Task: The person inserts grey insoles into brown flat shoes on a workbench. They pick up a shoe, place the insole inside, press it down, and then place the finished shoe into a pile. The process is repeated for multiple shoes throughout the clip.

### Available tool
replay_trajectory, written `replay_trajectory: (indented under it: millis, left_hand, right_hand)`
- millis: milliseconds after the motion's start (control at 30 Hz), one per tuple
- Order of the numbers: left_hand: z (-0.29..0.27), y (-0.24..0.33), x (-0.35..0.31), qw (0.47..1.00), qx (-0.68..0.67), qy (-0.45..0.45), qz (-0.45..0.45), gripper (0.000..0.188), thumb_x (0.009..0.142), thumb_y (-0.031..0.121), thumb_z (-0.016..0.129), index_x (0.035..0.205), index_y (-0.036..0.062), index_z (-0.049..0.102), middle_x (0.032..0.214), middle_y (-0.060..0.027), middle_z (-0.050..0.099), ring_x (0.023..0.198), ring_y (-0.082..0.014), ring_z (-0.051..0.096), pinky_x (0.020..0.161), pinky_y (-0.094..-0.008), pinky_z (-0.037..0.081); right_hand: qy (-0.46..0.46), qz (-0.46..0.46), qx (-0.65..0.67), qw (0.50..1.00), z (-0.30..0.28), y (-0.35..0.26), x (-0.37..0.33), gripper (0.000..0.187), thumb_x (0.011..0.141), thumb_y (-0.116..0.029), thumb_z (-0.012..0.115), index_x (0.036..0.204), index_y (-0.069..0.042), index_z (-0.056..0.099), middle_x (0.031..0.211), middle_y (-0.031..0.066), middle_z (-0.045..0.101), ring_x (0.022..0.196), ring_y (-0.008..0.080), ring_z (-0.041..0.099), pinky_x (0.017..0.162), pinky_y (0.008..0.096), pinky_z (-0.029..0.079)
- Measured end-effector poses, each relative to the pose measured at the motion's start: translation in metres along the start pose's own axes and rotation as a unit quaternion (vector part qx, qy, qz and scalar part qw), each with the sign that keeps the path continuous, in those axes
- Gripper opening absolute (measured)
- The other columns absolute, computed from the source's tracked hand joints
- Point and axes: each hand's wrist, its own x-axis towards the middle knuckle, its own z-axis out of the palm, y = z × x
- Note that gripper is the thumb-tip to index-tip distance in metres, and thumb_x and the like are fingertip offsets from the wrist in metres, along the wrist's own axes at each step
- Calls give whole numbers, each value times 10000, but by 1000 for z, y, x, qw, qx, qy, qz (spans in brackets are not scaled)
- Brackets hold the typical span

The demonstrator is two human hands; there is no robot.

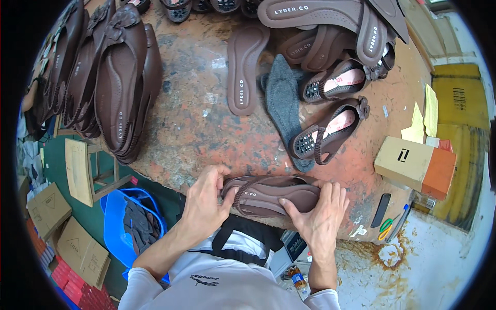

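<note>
A dark brown slingback shoe (258, 205) lies sideways at the near edge of the worktable, a padded brown insole (299, 198) inside it. My left hand (206, 199) grips its heel end, the thumb by the gathered strap. At the toe end my right hand (323, 212) is closed round the shoe, thumb pressed on the insole. Beyond them, another brown insole (243, 72) lies flat on the table. A grey felt piece (284, 98) rests beside two shoes, one of them the nearer slingback (330, 132) with its studded heel bed showing.
Finished-looking brown shoes (121, 82) stand in a row at the left. More insoles (315, 14) are piled at the far right. A tan and orange box (413, 164), a black bar (381, 210) and scissors (385, 227) sit at right. A blue bin (116, 222) stands below left.
</note>
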Motion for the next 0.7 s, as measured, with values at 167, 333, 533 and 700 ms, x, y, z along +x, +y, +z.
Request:
replay_trajectory:
  millis: [167,333,533,700]
  left_hand:
    - [-1,-6,9,984,70,2,162,361,798,24,842,1113,14,667,993,-127,612,881,-314,637,804,-459,546]
    - [16,-6,7,879,121,-106,450,349,723,184,863,1014,51,722,1059,-79,677,938,-292,632,852,-418,564]
    - [113,20,-25,871,216,-267,351,233,888,308,748,1033,130,787,990,-35,699,946,-304,545,820,-423,414]
    - [137,19,-31,860,252,-274,349,305,947,337,666,1139,127,776,910,-102,706,996,-361,551,849,-479,383]
  right_hand:
    - [13,-5,3,1000,13,-1,2,689,662,-414,1006,1128,-46,655,1098,138,598,1065,352,558,938,481,413]
    - [-29,-38,74,996,0,14,22,510,802,-269,924,1152,-40,632,1039,146,616,1000,362,632,857,504,505]
    - [-24,-45,93,994,-25,3,-55,488,886,-191,811,1290,43,671,1231,237,722,1096,416,731,898,479,619]
    - [-112,40,123,985,4,-4,-77,1090,905,-571,751,1629,133,341,1677,410,329,1590,549,306,1266,721,196]
